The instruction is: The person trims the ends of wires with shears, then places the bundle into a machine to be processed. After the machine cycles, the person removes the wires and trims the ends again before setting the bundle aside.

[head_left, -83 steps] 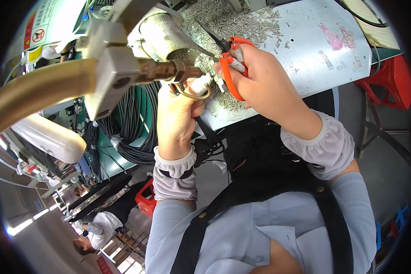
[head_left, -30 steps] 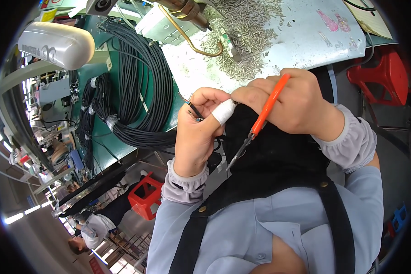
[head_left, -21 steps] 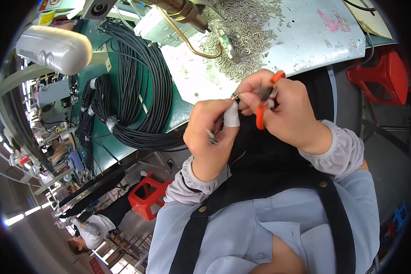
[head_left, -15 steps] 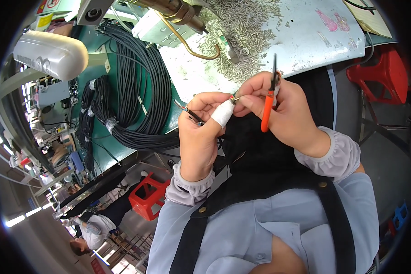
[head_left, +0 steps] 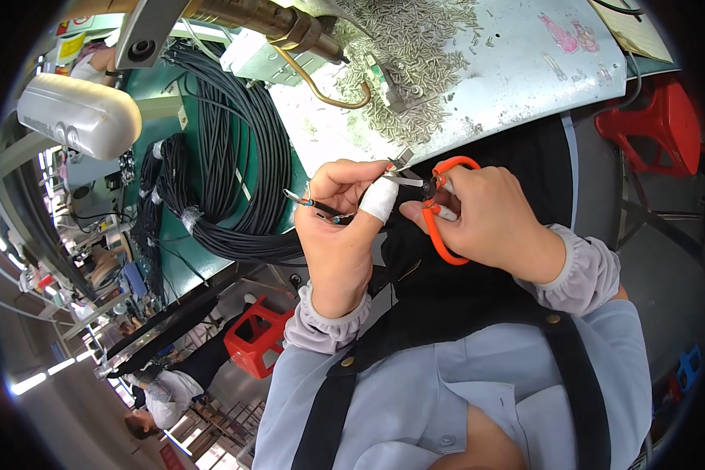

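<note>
Room light, as met on the spot: bright, cool, overall even. Pale surface (head_left: 525, 117): washed to white glare at its left part, bluish toward the right. Ceiling tubes (head_left: 29, 384), lower left: burnt out to white. Black apron (head_left: 478, 290): deep, little detail. Orange-handled cutters (head_left: 430, 189): fairly crisp. Distant background, lower left: soft. Rim: straight edges bowed, corners black.

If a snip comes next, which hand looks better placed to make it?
Probably the right hand: it holds the orange-handled scissors, handles spread and blades pointing toward the left hand. That one seems busy, pinching something tiny at its fingertips, with a black cable tucked in its grip.
</note>
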{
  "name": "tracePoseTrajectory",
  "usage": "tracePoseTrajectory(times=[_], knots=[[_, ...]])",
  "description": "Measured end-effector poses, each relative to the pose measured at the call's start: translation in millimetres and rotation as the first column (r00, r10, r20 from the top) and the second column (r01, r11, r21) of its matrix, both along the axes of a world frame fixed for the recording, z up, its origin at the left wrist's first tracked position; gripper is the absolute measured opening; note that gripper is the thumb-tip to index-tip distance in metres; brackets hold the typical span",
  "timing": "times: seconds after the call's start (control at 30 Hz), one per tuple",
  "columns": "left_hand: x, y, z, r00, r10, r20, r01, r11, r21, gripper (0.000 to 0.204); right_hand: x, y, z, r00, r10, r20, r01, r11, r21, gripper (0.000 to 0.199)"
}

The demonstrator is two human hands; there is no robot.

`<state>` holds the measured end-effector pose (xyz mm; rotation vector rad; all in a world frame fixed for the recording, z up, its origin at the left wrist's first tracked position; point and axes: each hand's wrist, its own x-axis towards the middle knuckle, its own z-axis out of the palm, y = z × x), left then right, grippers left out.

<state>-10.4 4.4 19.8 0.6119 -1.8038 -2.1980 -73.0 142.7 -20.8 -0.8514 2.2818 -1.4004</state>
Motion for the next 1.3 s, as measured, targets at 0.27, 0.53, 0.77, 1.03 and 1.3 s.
tracePoseTrajectory(times=[0.27, 0.53, 0.77, 1.03, 1.3], knots=[[-12.1, -25.2, -2.0, 0.958, -0.207, 0.196, 0.143, 0.943, 0.3, 0.013, -7.4, 2.5, -14.1, 0.973, 0.108, 0.202, -0.097, 0.993, -0.061, 0.025], [-61.4, -43.7, -21.0, 0.989, -0.13, 0.066, 0.092, 0.91, 0.405, 0.012, -34.9, -11.7, 9.4, 0.761, -0.001, 0.648, 0.271, 0.909, -0.317, 0.017], [-71.7, -51.8, -13.7, 0.968, -0.201, 0.149, 0.141, 0.93, 0.341, 0.011, -76.5, -39.9, 5.8, 0.895, -0.031, 0.446, 0.185, 0.933, -0.307, 0.016], [-75.7, -59.9, -10.5, 0.948, -0.253, 0.195, 0.194, 0.941, 0.276, 0.011, -81.0, -43.2, 0.2, 0.897, -0.009, 0.441, 0.157, 0.941, -0.3, 0.015], [-72.9, -54.3, -10.6, 0.963, -0.183, 0.199, 0.138, 0.965, 0.223, 0.011, -79.8, -44.3, -5.3, 0.951, -0.053, 0.305, 0.16, 0.928, -0.337, 0.015]])
